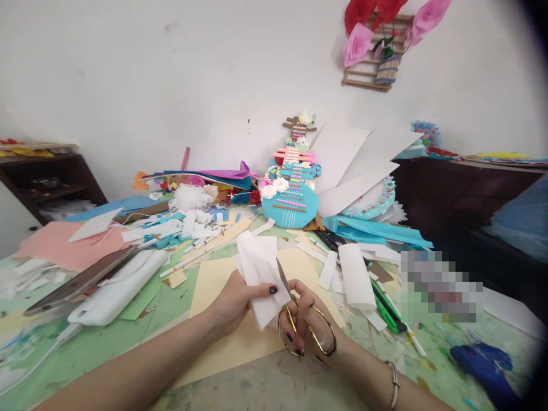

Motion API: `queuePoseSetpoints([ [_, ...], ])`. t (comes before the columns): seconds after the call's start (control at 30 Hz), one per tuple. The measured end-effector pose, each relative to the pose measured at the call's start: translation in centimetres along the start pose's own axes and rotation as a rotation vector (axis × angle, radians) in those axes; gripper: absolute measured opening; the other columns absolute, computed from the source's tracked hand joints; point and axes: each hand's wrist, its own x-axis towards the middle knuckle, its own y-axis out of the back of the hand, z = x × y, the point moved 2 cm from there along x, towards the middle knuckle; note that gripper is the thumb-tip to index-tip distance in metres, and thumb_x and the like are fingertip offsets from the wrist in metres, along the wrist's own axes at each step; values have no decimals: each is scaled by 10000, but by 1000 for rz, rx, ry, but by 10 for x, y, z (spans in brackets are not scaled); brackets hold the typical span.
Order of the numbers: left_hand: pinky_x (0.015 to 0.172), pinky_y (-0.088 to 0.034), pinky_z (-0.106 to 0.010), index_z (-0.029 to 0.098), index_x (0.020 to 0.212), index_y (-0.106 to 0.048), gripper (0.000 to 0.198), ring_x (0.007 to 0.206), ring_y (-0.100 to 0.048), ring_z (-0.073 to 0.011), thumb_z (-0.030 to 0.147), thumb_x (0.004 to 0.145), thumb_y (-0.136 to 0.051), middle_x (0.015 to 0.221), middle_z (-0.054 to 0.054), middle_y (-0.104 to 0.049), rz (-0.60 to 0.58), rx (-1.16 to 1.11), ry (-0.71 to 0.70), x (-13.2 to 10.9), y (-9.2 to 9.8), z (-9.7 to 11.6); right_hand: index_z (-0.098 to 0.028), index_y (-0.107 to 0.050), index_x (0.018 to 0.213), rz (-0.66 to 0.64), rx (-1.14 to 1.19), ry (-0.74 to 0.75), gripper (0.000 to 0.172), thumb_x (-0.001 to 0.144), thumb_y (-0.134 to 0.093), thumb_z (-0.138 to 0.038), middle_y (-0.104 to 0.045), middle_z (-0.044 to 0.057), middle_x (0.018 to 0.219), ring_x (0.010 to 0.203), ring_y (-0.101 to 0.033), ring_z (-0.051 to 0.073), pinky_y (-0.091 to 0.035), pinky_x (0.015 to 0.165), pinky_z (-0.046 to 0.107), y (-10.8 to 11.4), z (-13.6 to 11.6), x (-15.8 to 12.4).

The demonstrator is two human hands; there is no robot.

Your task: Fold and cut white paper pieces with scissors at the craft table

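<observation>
Folded white crepe or tissue paper (261,262) is pinched in my left hand (234,297), the thumb pressed flat over it. My right hand (306,319) has its fingers through the gold loops of a pair of scissors (286,279). The dark blades point up and lie at the right edge of the white paper; whether they are cutting into it I cannot tell. Under both hands a cream sheet of paper (214,348) lies on the green tabletop.
A blue paper guitar-like craft (290,202) leans at the back. Right of the hands lie a white paper roll (357,278), a green cutter (385,308) and a blue glue gun-like object (483,365). Leftward are a white power strip (117,288), a dark tablet-like slab (77,279) and paper scraps.
</observation>
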Motion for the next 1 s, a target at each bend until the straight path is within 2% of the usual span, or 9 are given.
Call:
queuePoseSetpoints([
  [0.13, 668, -487, -279, 104, 866, -652, 291, 724, -629, -190, 173, 603, -756, 815, -94, -699, -6, -28, 0, 0, -1, 1, -241, -333, 944, -4, 35, -11, 512, 723, -502, -672, -434, -124, 411, 270, -245, 34, -282, 293, 133, -4, -2, -1],
  [0.3, 653, -482, -277, 98, 832, -660, 274, 705, -624, -191, 176, 590, -764, 790, -93, -697, -7, -12, 6, -1, 0, 3, -244, -322, 941, -8, -16, -51, 527, 711, -518, -675, -410, -135, 416, 272, -219, 26, -263, 292, 125, -2, -4, -1],
  [0.53, 704, -486, -278, 109, 887, -677, 292, 788, -620, -197, 243, 636, -742, 883, -92, -683, -31, -97, -31, -3, 5, 14, -228, -316, 968, -45, -152, -36, 571, 706, -482, -708, -447, -111, 459, 303, -303, 36, -269, 317, 129, 1, -5, -1],
  [0.7, 660, -491, -263, 123, 838, -669, 247, 717, -616, -167, 234, 633, -751, 817, -67, -683, 104, -133, -35, -2, 7, 17, -218, -304, 979, -90, -183, -54, 614, 684, -488, -723, -474, -94, 490, 329, -352, 46, -275, 330, 139, 1, -6, 0],
  [0.8, 645, -494, -260, 123, 834, -666, 276, 695, -614, -160, 217, 599, -775, 785, -57, -681, 132, -125, -29, 0, 8, 15, -214, -305, 1005, -100, -178, -66, 618, 697, -472, -723, -492, -80, 512, 342, -381, 53, -291, 346, 146, 1, -6, -1],
  [1.0, 625, -494, -266, 119, 804, -664, 280, 669, -614, -165, 211, 570, -786, 759, -63, -686, 98, -66, -22, 0, 9, 9, -222, -310, 1023, -111, -141, -66, 603, 711, -460, -715, -526, -58, 550, 361, -417, 67, -317, 359, 157, 4, -1, -2],
])
